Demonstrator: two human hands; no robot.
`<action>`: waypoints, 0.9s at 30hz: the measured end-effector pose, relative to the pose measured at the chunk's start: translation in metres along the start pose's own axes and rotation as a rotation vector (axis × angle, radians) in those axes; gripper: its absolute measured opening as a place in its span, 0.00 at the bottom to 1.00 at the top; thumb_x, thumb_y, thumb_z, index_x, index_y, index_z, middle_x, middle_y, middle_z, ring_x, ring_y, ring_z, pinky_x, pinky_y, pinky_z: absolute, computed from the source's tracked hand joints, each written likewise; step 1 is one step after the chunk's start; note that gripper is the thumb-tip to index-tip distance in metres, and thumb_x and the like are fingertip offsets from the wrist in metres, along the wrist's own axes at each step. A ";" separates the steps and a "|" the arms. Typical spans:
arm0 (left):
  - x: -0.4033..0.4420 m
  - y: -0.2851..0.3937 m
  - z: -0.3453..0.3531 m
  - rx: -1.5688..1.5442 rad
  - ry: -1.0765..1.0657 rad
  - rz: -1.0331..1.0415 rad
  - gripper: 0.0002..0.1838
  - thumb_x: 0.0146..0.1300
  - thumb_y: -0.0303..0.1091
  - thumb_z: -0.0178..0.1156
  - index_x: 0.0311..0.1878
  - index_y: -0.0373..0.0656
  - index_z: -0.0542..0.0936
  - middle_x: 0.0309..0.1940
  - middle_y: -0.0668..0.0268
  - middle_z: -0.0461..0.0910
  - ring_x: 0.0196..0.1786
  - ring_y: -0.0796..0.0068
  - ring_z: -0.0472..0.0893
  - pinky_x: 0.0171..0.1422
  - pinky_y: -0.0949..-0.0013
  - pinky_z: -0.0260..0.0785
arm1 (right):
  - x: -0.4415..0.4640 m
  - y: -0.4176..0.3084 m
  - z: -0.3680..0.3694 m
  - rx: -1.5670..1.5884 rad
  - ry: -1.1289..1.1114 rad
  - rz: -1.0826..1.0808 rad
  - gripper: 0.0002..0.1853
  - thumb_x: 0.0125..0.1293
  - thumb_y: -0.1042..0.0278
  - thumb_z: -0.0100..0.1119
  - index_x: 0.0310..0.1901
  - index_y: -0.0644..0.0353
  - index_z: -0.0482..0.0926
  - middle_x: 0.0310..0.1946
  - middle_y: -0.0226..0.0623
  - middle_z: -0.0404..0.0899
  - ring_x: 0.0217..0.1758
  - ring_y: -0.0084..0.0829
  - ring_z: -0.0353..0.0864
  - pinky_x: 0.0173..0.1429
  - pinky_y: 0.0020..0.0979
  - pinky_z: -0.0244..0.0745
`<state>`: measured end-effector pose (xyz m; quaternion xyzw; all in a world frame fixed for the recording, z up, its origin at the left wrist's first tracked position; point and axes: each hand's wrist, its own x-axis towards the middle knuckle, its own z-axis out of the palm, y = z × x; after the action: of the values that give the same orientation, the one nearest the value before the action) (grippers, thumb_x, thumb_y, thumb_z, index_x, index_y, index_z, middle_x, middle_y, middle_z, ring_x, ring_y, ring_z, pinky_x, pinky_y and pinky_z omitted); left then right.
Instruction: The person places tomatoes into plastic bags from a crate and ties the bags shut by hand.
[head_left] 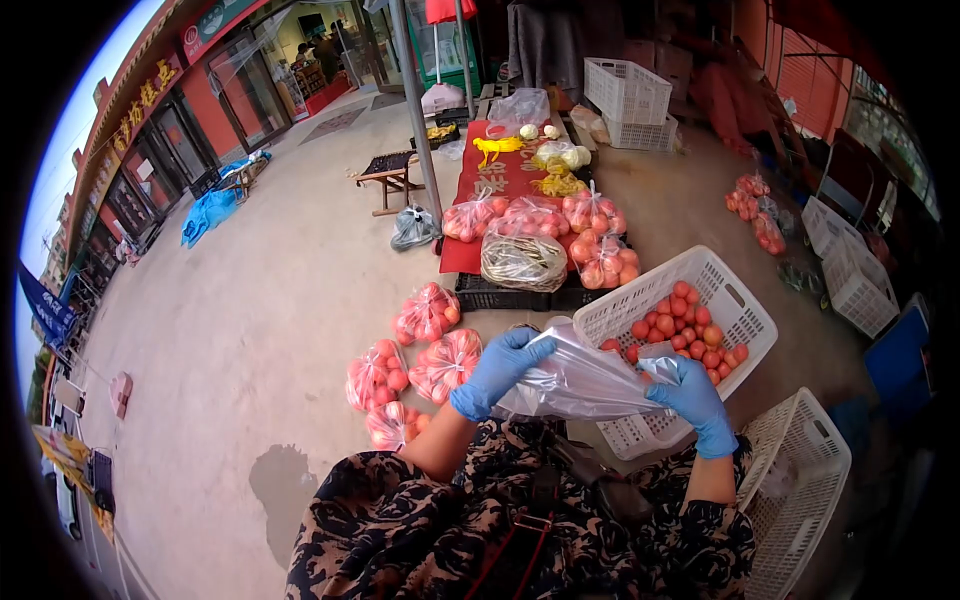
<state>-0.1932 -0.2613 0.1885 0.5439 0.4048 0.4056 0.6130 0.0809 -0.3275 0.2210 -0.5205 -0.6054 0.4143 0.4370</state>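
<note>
Both my hands wear blue gloves and hold a clear plastic bag [585, 375] stretched between them. My left hand [497, 372] grips its left end, fingers pressed together on the film. My right hand [692, 398] pinches the other end, with a bit of film bunched above the fingers. The bag looks flat, with nothing visible inside. Just beyond it sits a white plastic crate [745, 300], tilted in view, with loose tomatoes [685, 325] in it. The bag and my right hand hide part of the crate.
Several filled tomato bags [445, 365] lie on the ground at left. Ahead, a red cloth [470, 185] carries more tomato bags and a bag of long green vegetables [523, 262]. Another white crate [800, 490] stands at my right. A metal pole [416, 110] rises left of the stall.
</note>
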 end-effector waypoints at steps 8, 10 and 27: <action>0.017 0.001 -0.036 -0.131 0.264 0.254 0.08 0.65 0.36 0.55 0.37 0.42 0.78 0.25 0.77 0.72 0.29 0.88 0.67 0.34 0.81 0.61 | 0.014 0.018 -0.030 0.393 0.457 0.061 0.10 0.64 0.67 0.54 0.42 0.65 0.77 0.35 0.32 0.78 0.37 0.23 0.76 0.42 0.24 0.72; 0.019 -0.004 -0.039 -0.109 0.288 0.212 0.09 0.65 0.37 0.54 0.37 0.42 0.77 0.26 0.78 0.71 0.30 0.89 0.67 0.34 0.82 0.60 | 0.018 0.034 -0.034 0.526 0.499 -0.012 0.13 0.66 0.65 0.52 0.46 0.65 0.75 0.39 0.34 0.77 0.40 0.25 0.76 0.43 0.26 0.73; 0.013 0.015 -0.014 0.039 0.145 0.331 0.06 0.66 0.32 0.52 0.40 0.41 0.76 0.34 0.78 0.72 0.35 0.89 0.67 0.41 0.83 0.61 | 0.026 -0.044 0.006 -0.810 0.418 -0.747 0.41 0.49 0.47 0.65 0.61 0.60 0.62 0.52 0.48 0.67 0.58 0.43 0.63 0.62 0.43 0.57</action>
<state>-0.2029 -0.2433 0.2014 0.5843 0.3606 0.5312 0.4964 0.0615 -0.3075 0.2644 -0.4681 -0.7588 -0.1431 0.4296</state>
